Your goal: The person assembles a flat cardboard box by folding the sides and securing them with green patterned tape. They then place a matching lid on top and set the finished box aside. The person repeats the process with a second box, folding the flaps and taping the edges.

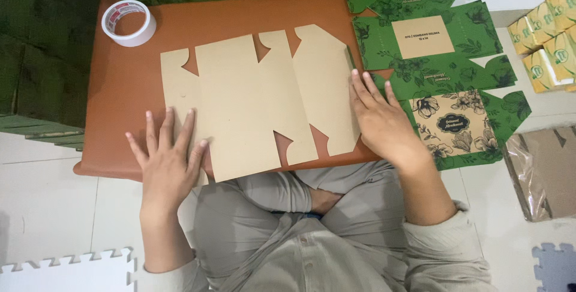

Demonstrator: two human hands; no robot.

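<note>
Evidently pinned for flattening, the unfolded brown carton blank (258, 103) lies plain side up across the desk (120, 82), reaching its near edge. The left hand (168, 160) and right hand (378, 118), fingers spread, press flat on its opposite ends, gripping nothing.
</note>
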